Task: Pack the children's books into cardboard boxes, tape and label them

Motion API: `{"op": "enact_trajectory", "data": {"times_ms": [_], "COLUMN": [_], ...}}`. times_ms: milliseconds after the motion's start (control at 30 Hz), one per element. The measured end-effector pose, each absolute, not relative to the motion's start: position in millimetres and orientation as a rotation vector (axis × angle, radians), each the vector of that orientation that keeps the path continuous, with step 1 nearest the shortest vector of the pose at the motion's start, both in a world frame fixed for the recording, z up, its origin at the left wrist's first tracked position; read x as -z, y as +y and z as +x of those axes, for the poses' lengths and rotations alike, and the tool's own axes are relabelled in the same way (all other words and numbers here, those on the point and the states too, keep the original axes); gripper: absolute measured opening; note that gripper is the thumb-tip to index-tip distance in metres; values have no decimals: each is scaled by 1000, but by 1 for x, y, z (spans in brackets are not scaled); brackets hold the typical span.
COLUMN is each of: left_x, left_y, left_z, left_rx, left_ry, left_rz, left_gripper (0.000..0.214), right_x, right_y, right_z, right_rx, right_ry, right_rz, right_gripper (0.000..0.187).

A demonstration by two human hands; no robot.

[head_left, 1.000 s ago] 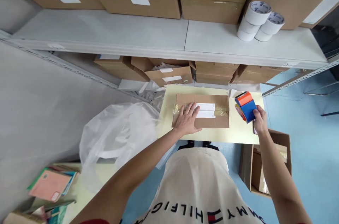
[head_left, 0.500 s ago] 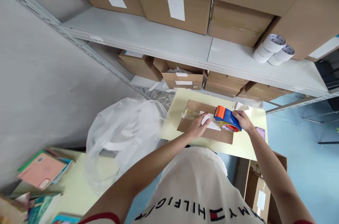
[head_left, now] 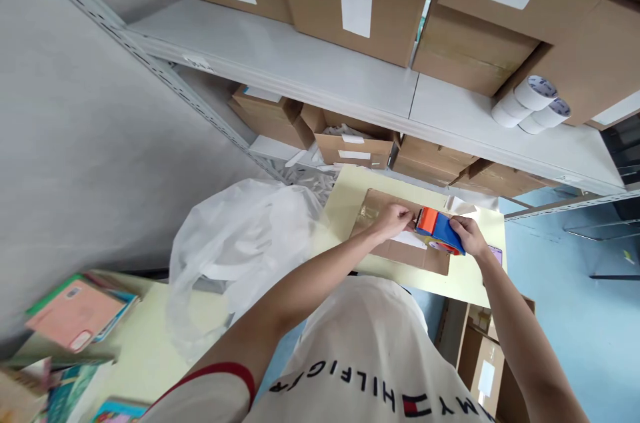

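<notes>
My right hand [head_left: 466,233] is closed around the blue body of a tape dispenser [head_left: 443,231], whose orange front points left over a flat cardboard parcel [head_left: 387,250]. My left hand [head_left: 395,220] is at the dispenser's toothed front edge, thumb and fingers pinched together; whatever they hold is too small to make out. A white label [head_left: 411,239] lies on the parcel's top, partly covered by hand and dispenser. Clear tape [head_left: 369,211] shines at the parcel's left end. Beneath it is a pale yellow table [head_left: 345,193].
A phone [head_left: 496,253] lies at the table's right edge, partly behind my forearm. White tape rolls [head_left: 535,103] stand on the grey shelf [head_left: 450,103] among cardboard boxes [head_left: 350,3]. A translucent plastic bag [head_left: 240,236] bulges at the left, beyond several notebooks [head_left: 77,315].
My left hand has lifted off the label, moved to the dispenser's front edge and closed into a pinch. The dispenser stays in my right hand. The camera view has shifted slightly.
</notes>
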State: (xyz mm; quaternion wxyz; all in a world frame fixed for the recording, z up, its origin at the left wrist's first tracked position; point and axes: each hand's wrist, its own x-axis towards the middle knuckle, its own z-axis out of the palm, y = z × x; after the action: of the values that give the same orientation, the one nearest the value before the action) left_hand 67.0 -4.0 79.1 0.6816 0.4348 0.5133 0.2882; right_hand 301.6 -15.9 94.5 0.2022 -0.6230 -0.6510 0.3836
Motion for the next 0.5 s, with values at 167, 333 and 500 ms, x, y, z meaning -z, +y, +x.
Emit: {"op": "enact_trajectory", "data": {"times_ms": [167,333,500], "left_x": [-70,-57,-31], "left_y": [-10,-1,5], "left_z": [44,-36,-76], "left_rx": [-637,-611,-497], "left_ry": [1243,1533,1637], "left_rz": [1288,1530,1627], "left_gripper": [27,32,34], "right_x": [-112,-124,-117], "right_y": [-20,-23,-24], "right_z": [292,310,314], "right_rx": [-857,-656,-529], "right_ry": [-2037,-2176,-2240], "right_rz": [-1791,-1887,-2043], "right_gripper": [52,57,59]}}
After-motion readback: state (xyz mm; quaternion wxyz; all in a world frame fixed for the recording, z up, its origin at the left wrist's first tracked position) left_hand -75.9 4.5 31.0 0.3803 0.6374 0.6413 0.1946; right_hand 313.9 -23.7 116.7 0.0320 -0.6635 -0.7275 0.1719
